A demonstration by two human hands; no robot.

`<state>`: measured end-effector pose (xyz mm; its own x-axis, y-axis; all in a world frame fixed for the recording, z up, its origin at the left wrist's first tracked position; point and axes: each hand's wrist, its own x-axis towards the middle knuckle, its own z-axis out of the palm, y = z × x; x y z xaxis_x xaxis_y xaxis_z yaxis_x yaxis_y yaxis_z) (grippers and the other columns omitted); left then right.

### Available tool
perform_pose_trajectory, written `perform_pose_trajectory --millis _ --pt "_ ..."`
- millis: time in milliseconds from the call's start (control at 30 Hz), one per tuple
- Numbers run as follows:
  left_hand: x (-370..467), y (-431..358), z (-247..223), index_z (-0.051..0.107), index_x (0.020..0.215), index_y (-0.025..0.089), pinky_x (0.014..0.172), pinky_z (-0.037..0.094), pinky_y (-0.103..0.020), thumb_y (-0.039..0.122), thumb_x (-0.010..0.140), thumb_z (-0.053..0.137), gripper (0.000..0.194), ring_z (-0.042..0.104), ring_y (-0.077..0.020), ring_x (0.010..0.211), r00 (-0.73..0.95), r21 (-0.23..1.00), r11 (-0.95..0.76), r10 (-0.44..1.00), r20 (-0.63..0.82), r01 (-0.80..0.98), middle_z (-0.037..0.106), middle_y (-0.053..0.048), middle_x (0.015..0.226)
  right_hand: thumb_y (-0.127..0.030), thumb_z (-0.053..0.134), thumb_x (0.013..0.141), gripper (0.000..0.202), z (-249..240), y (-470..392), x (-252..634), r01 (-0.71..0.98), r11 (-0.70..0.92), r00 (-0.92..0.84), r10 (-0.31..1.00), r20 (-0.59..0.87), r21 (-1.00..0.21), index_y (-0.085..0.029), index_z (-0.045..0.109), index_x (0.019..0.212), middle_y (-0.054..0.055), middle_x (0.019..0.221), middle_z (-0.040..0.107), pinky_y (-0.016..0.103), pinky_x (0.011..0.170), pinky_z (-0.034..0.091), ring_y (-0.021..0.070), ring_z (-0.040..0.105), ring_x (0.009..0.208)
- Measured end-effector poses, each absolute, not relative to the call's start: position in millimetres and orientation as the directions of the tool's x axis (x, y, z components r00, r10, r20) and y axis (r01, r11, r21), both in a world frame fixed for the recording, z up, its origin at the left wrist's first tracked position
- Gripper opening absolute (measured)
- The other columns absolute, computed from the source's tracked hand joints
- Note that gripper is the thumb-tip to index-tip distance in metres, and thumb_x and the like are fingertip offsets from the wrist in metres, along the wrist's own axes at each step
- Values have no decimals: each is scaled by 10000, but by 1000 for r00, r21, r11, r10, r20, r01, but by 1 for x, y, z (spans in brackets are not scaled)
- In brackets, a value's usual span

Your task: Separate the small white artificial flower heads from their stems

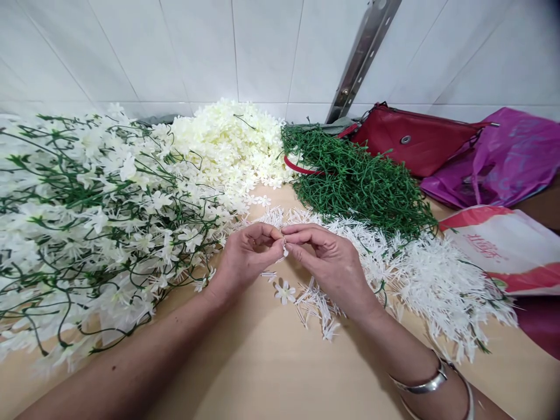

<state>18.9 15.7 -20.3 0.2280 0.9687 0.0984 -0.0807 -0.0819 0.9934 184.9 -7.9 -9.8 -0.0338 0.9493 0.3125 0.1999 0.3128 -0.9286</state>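
Left hand (248,256) and right hand (331,259) met tip to tip, pinched closed on 1 small white flower piece (286,251) above a tan table (258,367), with 1 loose white blossom (284,293) nearer the camera.

An indoor craft workspace was indicated by white wall tiles (266,52) and a surface (249,367) heaped with artificial flowers (227,143) and green artificial stems (359,184); whether home or workshop could not be told.

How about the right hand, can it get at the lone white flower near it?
Probably yes: the lone white flower lies uncovered on the table, close by, though the right hand is pinching a small white piece with the left hand.
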Motion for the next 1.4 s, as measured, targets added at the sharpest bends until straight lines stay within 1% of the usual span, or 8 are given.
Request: perform_pose_trajectory --millis 167,400,500,667,900,1067,1233,1400 --pt "19 18 -22 711 801 139 649 506 -212 250 752 800 150 627 -103 660 244 988 -85 963 115 -131 715 -17 730 -219 751 833 44 -9 -8 183 195 293 14 953 301 -936 -245 784 820 53 1032 774 413 938 565 199 723 970" --pt "19 19 -23 725 802 158 678 544 -237 265 752 798 139 656 -124 721 238 981 -129 958 161 -144 725 -27 781 -222 748 833 55 -10 -6 186 193 320 -10 946 324 -928 -256 792 837 51 1053 771 440 999 547 194 721 994" --pt "20 19 -23 721 769 155 685 536 -226 227 746 791 102 649 -120 742 220 972 -161 955 196 -169 708 -23 787 -215 741 823 61 -10 -6 185 175 323 -28 946 324 -930 -250 790 828 60 1043 775 436 980 560 197 729 989" --pt "20 20 -22 712 757 145 702 524 -225 216 753 783 101 634 -117 743 259 975 -146 948 187 -170 683 -22 784 -230 736 820 44 -10 -5 184 163 296 -40 955 293 -941 -235 781 819 74 1041 778 449 966 564 206 735 982" --pt "19 18 -24 713 761 143 690 488 -229 195 786 745 66 608 -120 747 276 975 -176 938 208 -137 668 -29 800 -215 712 833 55 -7 -8 184 234 312 -42 950 311 -921 -222 744 788 71 1047 775 430 975 543 206 728 990" --pt "18 16 -24 679 751 140 677 457 -243 175 771 719 57 575 -120 722 283 986 -158 945 166 -50 643 -28 784 -196 693 827 50 -9 -10 181 258 316 -40 948 317 -913 -215 709 783 68 1035 763 411 944 537 208 718 974" --pt "19 15 -22 647 739 148 630 424 -237 174 744 701 59 550 -113 684 286 990 -143 948 137 -2 620 -16 758 -211 699 797 36 -10 -9 178 182 239 -24 971 239 -954 -213 697 762 66 1025 752 396 943 533 208 711 974" --pt "19 16 -23 668 745 152 653 448 -243 164 765 695 35 577 -118 710 278 980 -200 941 192 1 634 -24 790 -234 737 759 37 -11 -6 180 40 117 -32 993 115 -992 -215 714 739 58 1031 758 377 901 552 197 708 943"
